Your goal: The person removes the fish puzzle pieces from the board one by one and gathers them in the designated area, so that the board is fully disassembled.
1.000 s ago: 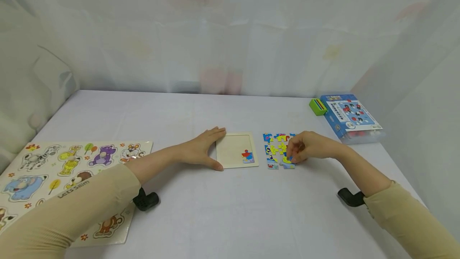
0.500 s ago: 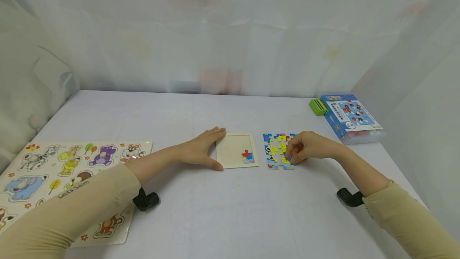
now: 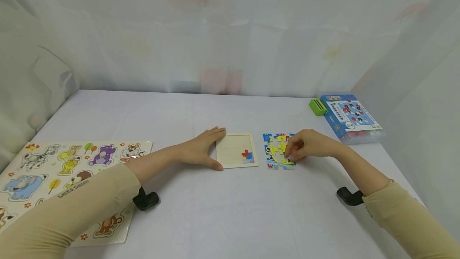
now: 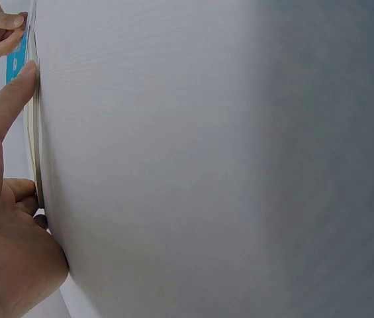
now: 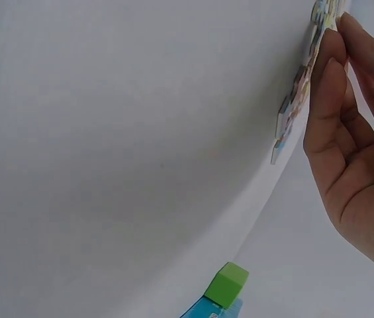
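A square wooden puzzle tray (image 3: 230,147) lies flat on the table, with a small red and blue section of puzzle in its lower right corner. My left hand (image 3: 200,148) rests at the tray's left side, its fingers at the upper corner and its straight thumb at the lower one. To the right of the tray, loose blue and yellow puzzle pieces (image 3: 273,149) lie in close rows. My right hand (image 3: 312,144) is over their right side, thumb and fingertips bent together; I cannot tell whether a piece is between them. The hand covers some pieces.
A large animal peg board (image 3: 102,155) lies at the left, partly under the left sleeve. At the back right are a green block (image 3: 318,107) and a blue boxed set (image 3: 353,115). A pale curtain (image 3: 223,31) hangs behind the table (image 3: 201,211).
My right hand has shifted slightly up, showing more of the pieces at the lower right of the group. The left hand and the tray have stayed in place.
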Motion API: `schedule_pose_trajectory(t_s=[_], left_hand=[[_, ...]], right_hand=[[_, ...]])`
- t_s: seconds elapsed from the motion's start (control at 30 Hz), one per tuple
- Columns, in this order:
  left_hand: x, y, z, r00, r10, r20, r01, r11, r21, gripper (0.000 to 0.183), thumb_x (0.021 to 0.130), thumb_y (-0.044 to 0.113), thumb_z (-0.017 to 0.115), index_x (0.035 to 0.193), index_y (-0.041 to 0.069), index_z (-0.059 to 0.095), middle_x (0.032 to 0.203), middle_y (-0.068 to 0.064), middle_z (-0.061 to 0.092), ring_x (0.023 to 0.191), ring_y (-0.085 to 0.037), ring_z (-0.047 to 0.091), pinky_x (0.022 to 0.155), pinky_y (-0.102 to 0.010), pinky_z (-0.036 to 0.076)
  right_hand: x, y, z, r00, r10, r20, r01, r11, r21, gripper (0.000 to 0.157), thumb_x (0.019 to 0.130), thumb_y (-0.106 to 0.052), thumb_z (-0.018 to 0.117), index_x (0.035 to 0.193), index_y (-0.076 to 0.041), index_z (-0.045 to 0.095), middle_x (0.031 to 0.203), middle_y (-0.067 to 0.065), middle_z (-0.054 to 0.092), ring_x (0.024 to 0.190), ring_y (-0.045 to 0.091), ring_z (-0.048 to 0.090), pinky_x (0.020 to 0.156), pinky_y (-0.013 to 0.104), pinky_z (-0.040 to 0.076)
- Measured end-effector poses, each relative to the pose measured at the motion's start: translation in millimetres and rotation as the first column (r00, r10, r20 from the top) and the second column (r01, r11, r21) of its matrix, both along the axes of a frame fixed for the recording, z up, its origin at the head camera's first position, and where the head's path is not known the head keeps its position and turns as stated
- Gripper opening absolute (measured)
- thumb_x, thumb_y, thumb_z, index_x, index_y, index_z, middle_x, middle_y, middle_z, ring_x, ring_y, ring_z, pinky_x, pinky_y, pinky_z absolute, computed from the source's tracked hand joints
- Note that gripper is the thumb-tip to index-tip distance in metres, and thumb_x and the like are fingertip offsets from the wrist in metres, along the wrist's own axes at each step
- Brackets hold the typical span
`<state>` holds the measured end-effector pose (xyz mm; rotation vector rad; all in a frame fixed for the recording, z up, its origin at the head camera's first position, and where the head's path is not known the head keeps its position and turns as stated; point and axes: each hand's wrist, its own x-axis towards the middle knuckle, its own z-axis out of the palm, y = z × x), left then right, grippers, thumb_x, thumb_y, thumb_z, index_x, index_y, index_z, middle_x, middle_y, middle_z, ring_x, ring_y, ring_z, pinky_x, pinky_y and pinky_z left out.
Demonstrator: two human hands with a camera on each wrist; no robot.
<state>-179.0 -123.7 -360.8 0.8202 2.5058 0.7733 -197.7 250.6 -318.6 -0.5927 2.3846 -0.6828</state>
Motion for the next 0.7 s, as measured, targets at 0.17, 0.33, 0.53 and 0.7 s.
schedule_pose_trajectory(t_s=[0.17, 0.33, 0.53, 0.7], left_hand=[[0.6, 0, 0.4, 1.000, 0.004, 0.005, -0.004, 1.000, -0.001, 0.112, 0.075, 0.047, 0.082, 0.158, 0.006, 0.018, 0.169, -0.005, 0.012, 0.158, -0.029, 0.002, 0.129, -0.053, 0.008], [0.0, 1, -0.1, 1.000, -0.005, 0.002, 0.005, 1.000, 0.010, 0.112, 0.075, 0.046, 0.082, 0.157, 0.004, 0.018, 0.169, -0.006, 0.012, 0.158, -0.029, 0.002, 0.130, -0.051, 0.006], [-0.6, 1, 0.3, 1.000, -0.014, 0.000, 0.014, 1.000, 0.016, 0.113, 0.075, 0.046, 0.082, 0.157, 0.002, 0.018, 0.168, -0.008, 0.013, 0.158, -0.029, 0.002, 0.130, -0.049, 0.004], [-0.3, 1, 0.5, 1.000, -0.016, -0.006, 0.016, 1.000, 0.010, 0.112, 0.075, 0.046, 0.082, 0.157, 0.002, 0.019, 0.168, -0.009, 0.013, 0.158, -0.030, 0.003, 0.130, -0.050, 0.005]], right_hand=[[-2.2, -3, 0.5, 0.999, -0.026, -0.020, 0.026, 1.000, 0.006, 0.010, 0.087, -0.016, 0.073, 0.097, -0.014, 0.074, 0.079, -0.001, 0.063, 0.075, 0.015, 0.057, 0.067, 0.022, 0.050], [-3.0, -10, 1.6, 0.998, -0.009, -0.067, 0.009, 1.000, 0.002, 0.011, 0.086, -0.017, 0.074, 0.097, -0.015, 0.074, 0.076, -0.001, 0.059, 0.075, 0.016, 0.056, 0.064, 0.022, 0.047], [-2.2, -25, 2.3, 0.996, -0.006, -0.085, 0.004, 1.000, -0.025, 0.013, 0.086, -0.019, 0.075, 0.098, -0.016, 0.073, 0.077, 0.000, 0.059, 0.073, 0.016, 0.055, 0.060, 0.021, 0.045], [0.3, -37, 2.3, 0.996, -0.012, -0.091, 0.007, 0.999, -0.052, 0.016, 0.086, -0.019, 0.075, 0.101, -0.016, 0.072, 0.081, 0.001, 0.063, 0.074, 0.016, 0.056, 0.057, 0.021, 0.046]])
